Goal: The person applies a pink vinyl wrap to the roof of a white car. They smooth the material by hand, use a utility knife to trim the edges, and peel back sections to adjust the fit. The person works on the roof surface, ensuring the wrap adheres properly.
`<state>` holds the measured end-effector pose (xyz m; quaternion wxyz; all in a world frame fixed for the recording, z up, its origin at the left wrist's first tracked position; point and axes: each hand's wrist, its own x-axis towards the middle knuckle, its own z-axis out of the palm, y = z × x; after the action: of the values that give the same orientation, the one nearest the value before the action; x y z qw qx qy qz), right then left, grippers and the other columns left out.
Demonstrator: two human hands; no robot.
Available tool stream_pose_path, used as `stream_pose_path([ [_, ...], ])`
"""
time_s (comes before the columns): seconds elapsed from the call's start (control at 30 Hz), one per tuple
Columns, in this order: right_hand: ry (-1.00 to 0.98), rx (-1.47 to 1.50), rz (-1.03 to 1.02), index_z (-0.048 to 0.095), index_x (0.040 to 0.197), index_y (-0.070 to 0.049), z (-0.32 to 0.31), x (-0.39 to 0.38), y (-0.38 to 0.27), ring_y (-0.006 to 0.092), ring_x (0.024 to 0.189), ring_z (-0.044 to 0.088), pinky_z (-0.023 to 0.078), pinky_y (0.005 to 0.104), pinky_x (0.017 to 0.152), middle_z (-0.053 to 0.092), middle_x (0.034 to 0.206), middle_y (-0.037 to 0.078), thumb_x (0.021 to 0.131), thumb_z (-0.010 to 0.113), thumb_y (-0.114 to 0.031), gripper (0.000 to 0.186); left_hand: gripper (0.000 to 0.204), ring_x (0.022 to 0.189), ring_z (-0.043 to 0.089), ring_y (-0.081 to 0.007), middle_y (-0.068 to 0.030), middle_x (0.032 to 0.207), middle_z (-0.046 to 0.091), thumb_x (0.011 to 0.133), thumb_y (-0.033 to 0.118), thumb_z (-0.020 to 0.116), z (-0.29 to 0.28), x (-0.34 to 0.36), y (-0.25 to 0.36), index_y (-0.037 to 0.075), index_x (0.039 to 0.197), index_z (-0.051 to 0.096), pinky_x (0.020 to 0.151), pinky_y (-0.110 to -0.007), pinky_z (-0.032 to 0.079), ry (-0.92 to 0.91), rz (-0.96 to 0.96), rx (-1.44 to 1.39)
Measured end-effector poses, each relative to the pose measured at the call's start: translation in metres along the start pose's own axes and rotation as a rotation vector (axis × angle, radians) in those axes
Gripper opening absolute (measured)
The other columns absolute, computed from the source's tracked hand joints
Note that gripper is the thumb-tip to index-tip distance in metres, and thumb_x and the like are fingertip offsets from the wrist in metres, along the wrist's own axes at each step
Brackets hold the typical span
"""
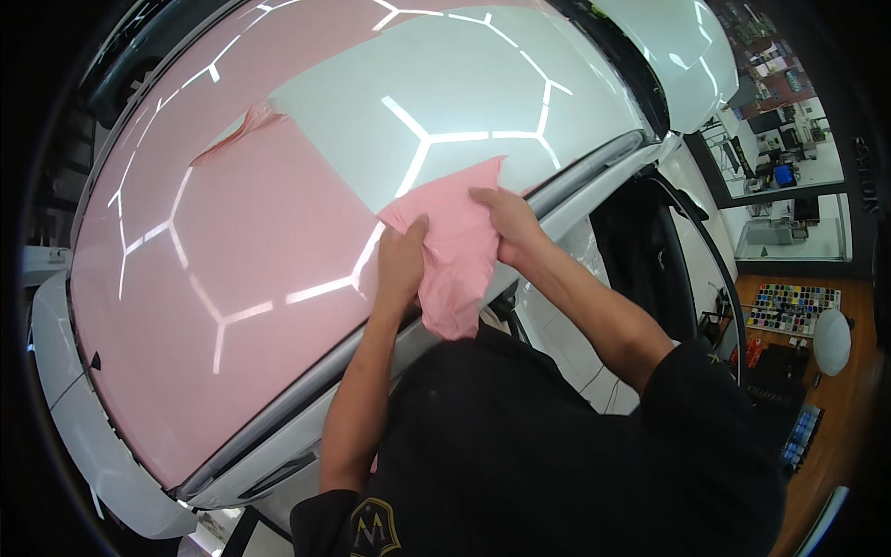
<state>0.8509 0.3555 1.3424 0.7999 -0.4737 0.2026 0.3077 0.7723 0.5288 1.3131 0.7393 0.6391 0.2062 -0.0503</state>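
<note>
A loose sheet of pink vinyl film (453, 251) hangs bunched between my hands, over the near edge of the car roof. My left hand (401, 258) grips its left side with the thumb on top. My right hand (509, 223) pinches the upper right part, fingers behind the sheet. Pink film (269, 241) still covers the left and far parts of the car roof (353, 88), with a straight cut edge running toward my left hand. A peeled flap (255, 121) is folded up at the far corner of that cut. The bared roof beside it is pale white.
A roof rail (594, 167) runs along the near roof edge. An open car door (687, 251) stands to the right. Beyond it are a wall display of coloured samples (789, 309) and a white oval object (832, 342). The raised tailgate or hood (673, 56) lies at the upper right.
</note>
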Motion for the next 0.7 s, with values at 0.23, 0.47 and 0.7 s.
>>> stream_pose_path([
  [0.23,0.104,-0.026,-0.033,0.056,0.126,0.007,0.005,-0.031,-0.002,0.0302,0.105,0.068,0.059,0.0444,0.086,0.065,0.120,0.019,0.099,0.058,-0.011,0.032,0.040,0.057,0.049,-0.0113,-0.0044,0.058,0.052,0.099,0.021,0.061,0.015,-0.036,0.009,-0.005,0.069,0.056,0.051,-0.039,0.037,0.093,0.232,0.137],
  [0.47,0.098,-0.314,0.259,0.060,0.123,0.007,-0.011,-0.039,-0.024,0.0237,0.088,0.070,0.060,0.0395,0.076,0.070,0.105,0.015,0.101,0.060,-0.020,0.035,0.026,0.070,0.054,-0.0082,-0.0015,0.073,0.062,0.101,0.014,0.059,0.015,-0.039,0.006,-0.006,0.084,0.064,0.060,-0.031,0.044,0.067,-0.010,-0.110],
  [0.7,0.111,-1.526,-0.340,0.060,0.132,-0.007,-0.041,-0.006,-0.114,0.0372,0.095,0.069,0.055,0.0504,0.087,0.068,0.101,0.019,0.095,0.058,-0.011,0.037,0.021,0.092,0.061,-0.0102,-0.0050,0.101,0.069,0.102,0.011,0.059,0.015,-0.039,0.008,-0.007,0.110,0.065,0.082,-0.027,0.050,0.039,-0.081,-0.321],
])
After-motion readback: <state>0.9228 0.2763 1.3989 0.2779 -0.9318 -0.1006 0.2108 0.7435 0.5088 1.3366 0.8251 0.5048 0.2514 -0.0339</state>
